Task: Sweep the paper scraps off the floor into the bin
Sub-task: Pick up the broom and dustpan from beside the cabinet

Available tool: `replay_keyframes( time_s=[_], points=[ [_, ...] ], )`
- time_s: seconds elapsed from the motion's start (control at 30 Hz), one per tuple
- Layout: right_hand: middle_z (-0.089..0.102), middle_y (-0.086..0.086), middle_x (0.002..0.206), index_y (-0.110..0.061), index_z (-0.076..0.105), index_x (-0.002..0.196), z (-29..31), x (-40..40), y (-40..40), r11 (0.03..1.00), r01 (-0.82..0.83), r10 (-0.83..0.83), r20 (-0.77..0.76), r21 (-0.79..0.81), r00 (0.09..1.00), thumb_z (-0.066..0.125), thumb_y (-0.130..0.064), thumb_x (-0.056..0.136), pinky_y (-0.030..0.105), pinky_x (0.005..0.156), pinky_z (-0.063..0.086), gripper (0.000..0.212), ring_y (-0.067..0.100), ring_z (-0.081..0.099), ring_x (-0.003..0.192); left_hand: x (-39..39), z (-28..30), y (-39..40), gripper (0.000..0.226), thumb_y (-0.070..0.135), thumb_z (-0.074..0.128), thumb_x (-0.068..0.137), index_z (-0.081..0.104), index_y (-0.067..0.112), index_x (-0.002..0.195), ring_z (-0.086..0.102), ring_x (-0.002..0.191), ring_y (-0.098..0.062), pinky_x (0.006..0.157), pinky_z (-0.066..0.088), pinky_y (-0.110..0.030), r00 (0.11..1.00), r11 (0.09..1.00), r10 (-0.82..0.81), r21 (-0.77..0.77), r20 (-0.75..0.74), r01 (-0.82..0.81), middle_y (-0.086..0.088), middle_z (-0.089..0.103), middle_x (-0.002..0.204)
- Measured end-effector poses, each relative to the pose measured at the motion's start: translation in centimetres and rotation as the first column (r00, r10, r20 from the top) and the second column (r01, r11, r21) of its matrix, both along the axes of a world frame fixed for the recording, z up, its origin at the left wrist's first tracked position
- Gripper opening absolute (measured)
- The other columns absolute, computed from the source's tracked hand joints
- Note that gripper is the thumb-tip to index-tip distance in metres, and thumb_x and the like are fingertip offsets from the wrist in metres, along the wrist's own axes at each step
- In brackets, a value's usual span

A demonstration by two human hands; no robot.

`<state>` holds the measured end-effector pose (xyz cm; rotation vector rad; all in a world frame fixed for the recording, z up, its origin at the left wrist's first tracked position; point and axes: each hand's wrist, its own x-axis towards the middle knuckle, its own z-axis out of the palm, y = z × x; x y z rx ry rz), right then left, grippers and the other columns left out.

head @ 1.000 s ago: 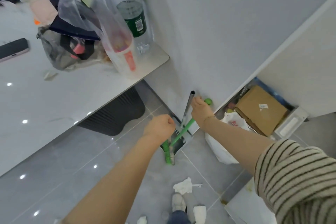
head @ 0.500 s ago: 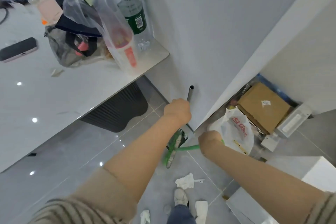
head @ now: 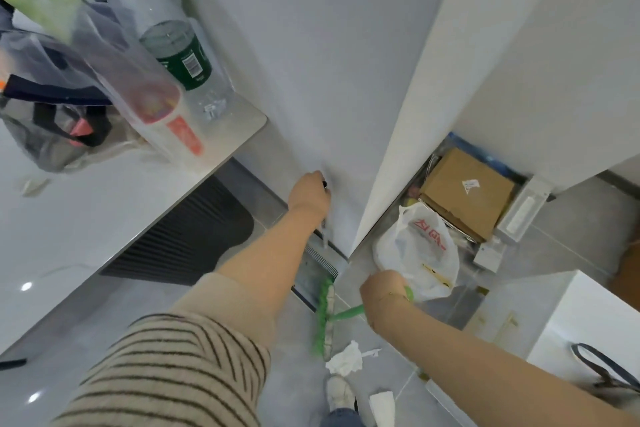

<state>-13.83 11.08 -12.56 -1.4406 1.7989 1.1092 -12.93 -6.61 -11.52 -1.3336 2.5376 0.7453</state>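
With my left hand (head: 309,195) gripping the dustpan handle (head: 325,230) and my right hand (head: 382,291) gripping the green broom (head: 325,317), I am at the tool-pickup step; next, position the dustpan by the paper scraps (head: 344,362) near my shoe.

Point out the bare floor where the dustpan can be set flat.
Bare grey tile lies left of the green broom head, between it and the black ribbed bin under the white table. It is crowded to the right: crumpled paper scraps by the shoe, and a white plastic bag against the cardboard box.
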Motion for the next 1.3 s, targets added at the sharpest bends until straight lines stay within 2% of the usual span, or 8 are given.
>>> replay_keyframes(
  time_s=[0.27,0.43,0.53,0.67,1.03,1.1,1.2,1.3],
  points=[
    [0.060,-0.002,0.092,-0.013,0.066,0.113,0.0,0.9,-0.1,0.999,-0.043,0.043,-0.028,-0.010,0.999,0.051,-0.005,0.086,0.025,0.055,0.044,0.032,0.021,0.064,0.082,2.6,1.0,0.2,0.033,-0.004,0.047,0.091,0.060,0.001,0.121,0.056,0.118,-0.029,0.095,0.047,-0.035,0.870,0.933,-0.257,-0.125,0.422,0.336,-0.014,0.058,0.127],
    [0.065,0.000,0.112,-0.010,0.063,0.110,2.4,1.3,-0.6,0.993,-0.098,0.096,-0.036,-0.068,0.995,0.049,-0.007,0.089,0.025,0.070,0.050,0.026,0.021,0.067,0.098,9.0,2.7,1.3,0.021,0.011,0.056,0.084,0.068,0.016,0.101,0.059,0.069,-0.017,0.044,0.043,-0.027,0.530,0.949,-0.203,0.032,0.824,0.314,0.001,0.061,0.091],
    [0.064,0.000,0.115,-0.012,0.063,0.113,4.0,2.1,-0.9,0.991,-0.110,0.105,-0.058,-0.076,0.993,0.049,-0.008,0.090,0.026,0.080,0.053,0.028,0.021,0.065,0.102,13.8,1.3,2.5,0.028,0.015,0.053,0.089,0.065,0.022,0.113,0.059,0.080,-0.012,0.049,0.043,-0.029,0.407,0.963,-0.256,0.191,0.877,0.192,0.007,0.061,0.108],
    [0.064,-0.001,0.113,-0.011,0.061,0.118,4.8,3.3,-1.4,0.993,-0.084,0.080,-0.052,-0.083,0.995,0.049,-0.010,0.091,0.027,0.086,0.053,0.030,0.020,0.065,0.104,18.6,-0.9,4.6,0.042,0.019,0.041,0.099,0.047,0.015,0.140,0.047,0.129,-0.023,0.103,0.040,-0.037,0.536,0.957,-0.267,0.285,0.801,0.051,-0.003,0.047,0.141],
    [0.059,-0.001,0.101,-0.013,0.062,0.118,4.8,10.5,1.7,0.943,-0.328,0.324,-0.075,-0.053,0.943,0.047,-0.009,0.090,0.026,0.071,0.048,0.032,0.020,0.062,0.091,25.4,0.5,10.7,0.043,0.008,0.035,0.100,0.039,-0.001,0.142,0.052,0.124,-0.026,0.101,0.042,-0.031,0.759,0.913,-0.028,0.327,0.650,-0.246,-0.013,0.050,0.137],
    [0.060,-0.001,0.098,-0.012,0.063,0.115,5.9,11.9,3.0,0.927,-0.372,0.367,-0.095,-0.053,0.925,0.048,-0.008,0.088,0.025,0.069,0.048,0.031,0.019,0.065,0.091,26.8,1.8,11.8,0.035,0.006,0.035,0.101,0.050,-0.011,0.127,0.062,0.096,-0.023,0.088,0.046,-0.030,0.768,0.856,-0.034,0.416,0.639,-0.308,-0.014,0.062,0.108],
    [0.064,-0.001,0.113,-0.012,0.064,0.115,7.2,14.1,4.9,0.930,-0.361,0.351,-0.119,-0.074,0.929,0.048,-0.009,0.089,0.025,0.068,0.048,0.030,0.019,0.066,0.101,29.1,3.7,14.1,0.053,-0.003,0.042,0.096,0.054,-0.003,0.044,0.044,0.041,-0.017,0.053,0.038,-0.023,0.749,0.806,-0.056,0.473,0.660,-0.356,-0.005,0.046,0.034],
    [0.062,-0.001,0.119,-0.014,0.063,0.118,8.1,16.9,7.5,0.942,-0.322,0.306,-0.149,-0.094,0.940,0.048,-0.010,0.090,0.027,0.070,0.049,0.032,0.020,0.065,0.104,32.6,4.1,17.1,0.046,-0.006,0.048,0.085,0.046,0.010,0.042,0.046,0.041,-0.017,0.051,0.036,-0.024,0.782,0.693,0.139,0.505,0.608,-0.515,0.003,0.040,0.026]
  ],
)
